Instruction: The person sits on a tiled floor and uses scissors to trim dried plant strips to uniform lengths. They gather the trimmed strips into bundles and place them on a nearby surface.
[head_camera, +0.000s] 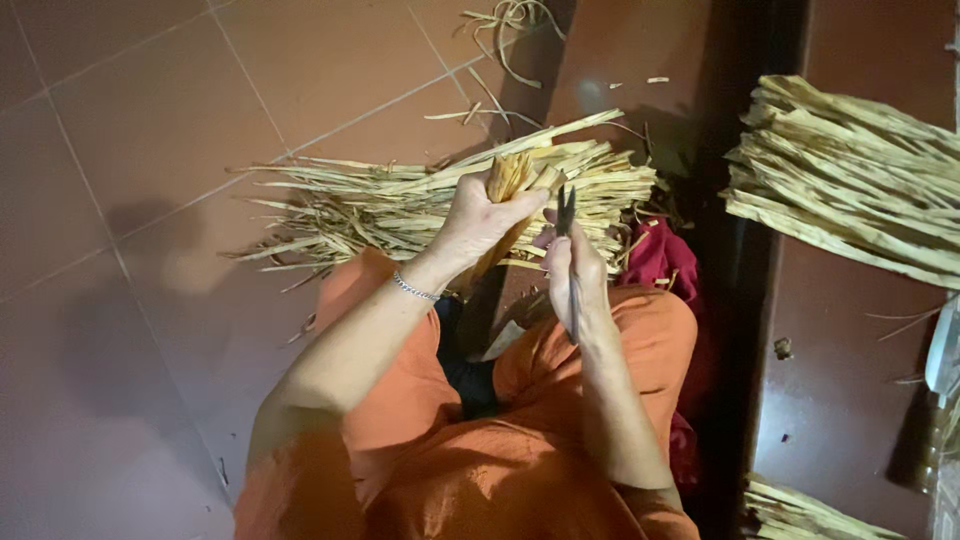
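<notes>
Reddish-brown floor tiles (150, 150), smooth and faintly glossy, carry a loose heap of dry straw strips (400, 205), flat, pale and fibrous. Just above that heap, the left hand (480, 215) is closed around a small bunch of strips (512, 175), ends fanning upward. Beside it, the right hand (575, 270) grips a thin dark blade (567, 212), its handle hidden in the fist. Right of the heap, stacked bundles (850, 175) are cut off by the frame edge.

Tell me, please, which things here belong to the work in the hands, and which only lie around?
In the work:
left hand gripping a bunch of dry strips
right hand holding a thin dark blade
pile of dry strips on the floor

Lying around:
stacked bundle
red cloth
loose curl of fibre
</notes>
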